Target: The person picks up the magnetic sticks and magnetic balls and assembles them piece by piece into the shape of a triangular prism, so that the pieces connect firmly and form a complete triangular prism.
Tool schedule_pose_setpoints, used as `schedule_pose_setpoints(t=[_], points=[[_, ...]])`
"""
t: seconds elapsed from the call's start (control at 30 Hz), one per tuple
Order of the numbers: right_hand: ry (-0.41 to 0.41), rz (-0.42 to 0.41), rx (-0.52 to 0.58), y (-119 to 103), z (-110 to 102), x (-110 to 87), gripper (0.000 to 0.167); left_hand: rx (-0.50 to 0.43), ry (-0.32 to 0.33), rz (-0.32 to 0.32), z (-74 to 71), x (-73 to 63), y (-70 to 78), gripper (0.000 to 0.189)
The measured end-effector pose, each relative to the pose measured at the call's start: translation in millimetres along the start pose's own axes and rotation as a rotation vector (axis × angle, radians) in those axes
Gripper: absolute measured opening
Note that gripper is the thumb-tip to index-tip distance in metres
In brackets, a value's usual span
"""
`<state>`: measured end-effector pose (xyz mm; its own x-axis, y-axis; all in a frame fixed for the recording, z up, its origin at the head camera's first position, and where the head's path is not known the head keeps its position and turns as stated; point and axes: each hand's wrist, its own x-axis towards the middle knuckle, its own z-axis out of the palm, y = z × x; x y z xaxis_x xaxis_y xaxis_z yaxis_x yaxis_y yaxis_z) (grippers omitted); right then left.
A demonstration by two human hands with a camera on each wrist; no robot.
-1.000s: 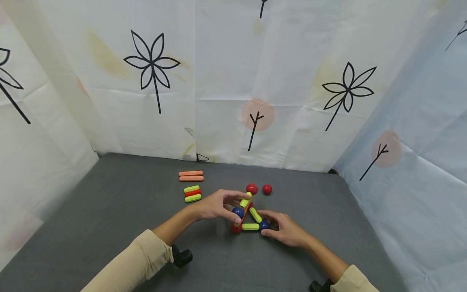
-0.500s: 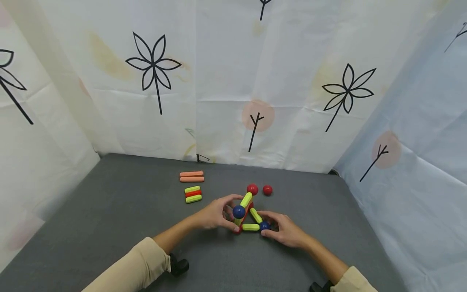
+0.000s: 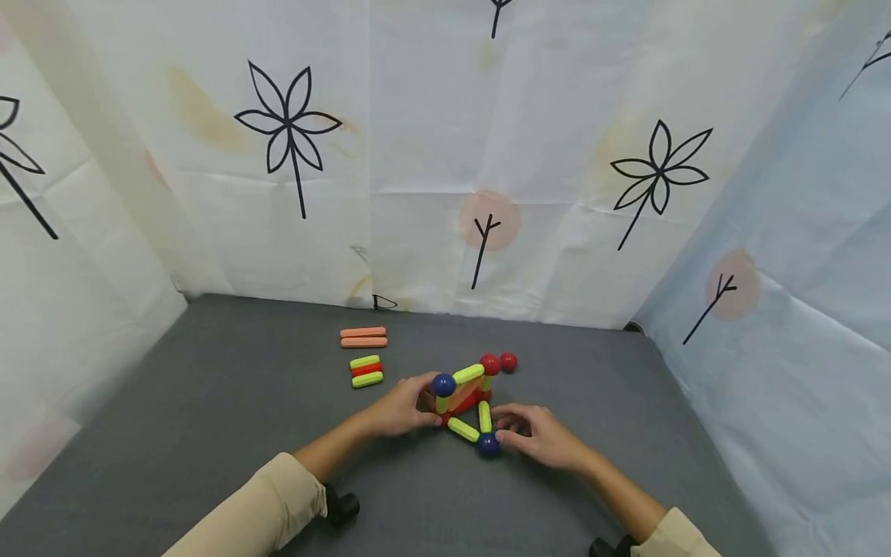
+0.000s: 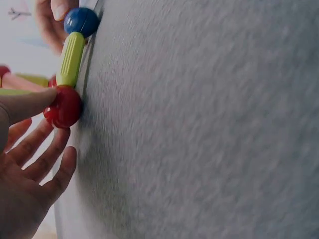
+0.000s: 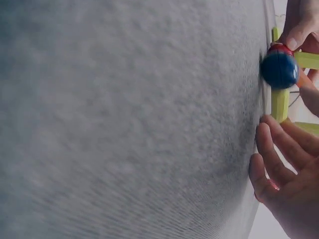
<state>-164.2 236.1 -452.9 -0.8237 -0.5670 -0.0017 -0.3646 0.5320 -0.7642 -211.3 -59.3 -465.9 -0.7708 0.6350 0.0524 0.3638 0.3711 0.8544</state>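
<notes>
A frame of magnetic sticks and balls stands on the grey table. My left hand (image 3: 400, 406) pinches the red ball (image 4: 65, 107) at its lower left corner, thumb on one side and fingers on the other. Above that corner, a blue ball (image 3: 443, 384) tops an upright yellow stick. An upper yellow stick (image 3: 469, 374) joins it to a raised red ball (image 3: 490, 364). Two yellow sticks (image 3: 462, 429) meet at a low blue ball (image 3: 489, 445) in front. Beside that ball rests my right hand (image 3: 539, 437), fingers loosely extended, fingertips at a yellow stick (image 5: 280, 104).
A loose red ball (image 3: 509, 362) lies just behind the frame. To the left are two orange sticks (image 3: 363, 342) and, nearer, a red stick (image 3: 366, 370) between two yellow ones. A patterned white cloth (image 3: 418, 155) walls the table's back and sides.
The frame has turned clockwise, bringing its low blue ball left and nearer. My left hand has slid from the upper blue ball to the low red ball; my right hand has released the low blue ball.
</notes>
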Motion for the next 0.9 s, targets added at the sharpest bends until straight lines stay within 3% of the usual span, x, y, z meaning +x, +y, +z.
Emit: schedule_pose_setpoints(t=[0.23, 0.33, 0.5, 0.73, 0.9], points=[[0.137, 0.054, -0.058, 3.4, -3.6, 13.6, 0.055, -0.059, 0.097, 0.001, -2.7, 12.0, -9.7, 0.055], [0.133, 0.077, -0.076, 3.7, -4.5, 23.6, 0.054, -0.088, 0.118, -0.017, -2.7, 17.5, -11.0, 0.054], [0.094, 0.052, -0.067, 6.4, -5.5, 36.7, 0.038, -0.094, 0.14, -0.04, -1.9, 20.3, -12.7, 0.053], [0.099, 0.046, -0.05, 9.3, -2.7, 39.6, 0.032, -0.065, 0.232, -0.005, -9.7, -0.1, -9.8, 0.053], [0.118, 0.037, -0.052, 9.9, -1.2, 39.5, 0.032, 0.127, 0.341, 0.064, -32.6, -23.8, -15.2, 0.053]])
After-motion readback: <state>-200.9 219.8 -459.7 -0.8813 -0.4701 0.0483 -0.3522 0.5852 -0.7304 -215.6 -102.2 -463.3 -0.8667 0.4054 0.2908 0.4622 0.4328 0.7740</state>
